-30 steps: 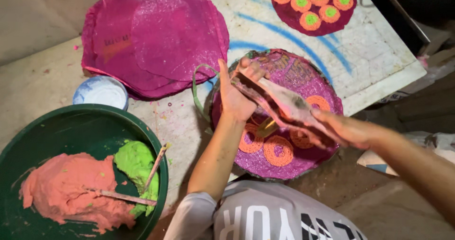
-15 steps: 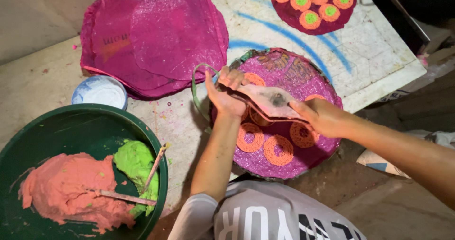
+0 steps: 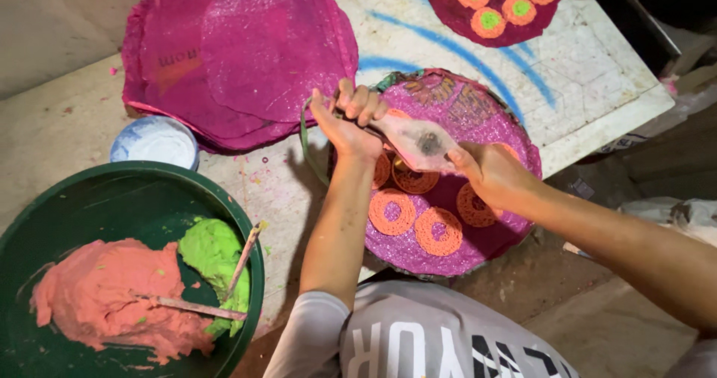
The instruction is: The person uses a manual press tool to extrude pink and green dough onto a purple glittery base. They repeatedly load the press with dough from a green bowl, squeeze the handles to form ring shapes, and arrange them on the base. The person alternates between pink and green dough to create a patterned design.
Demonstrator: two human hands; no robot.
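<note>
Translucent plastic piping bag [image 3: 418, 140], gripped closed-fisted by left hand [image 3: 347, 120] and right hand [image 3: 489, 172], is held low over orange dough rings [image 3: 418, 217] on a magenta round sheet [image 3: 478, 116] for control.

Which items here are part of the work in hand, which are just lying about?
In hand: left hand and right hand hold a clear piping bag over the round magenta sheet with orange rings.

Lying about: green basin of orange and green paste, magenta sheet stack, white bowl.

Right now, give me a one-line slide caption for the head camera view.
Left hand and right hand grip a translucent piping bag above orange dough rings on a magenta sheet.
</note>
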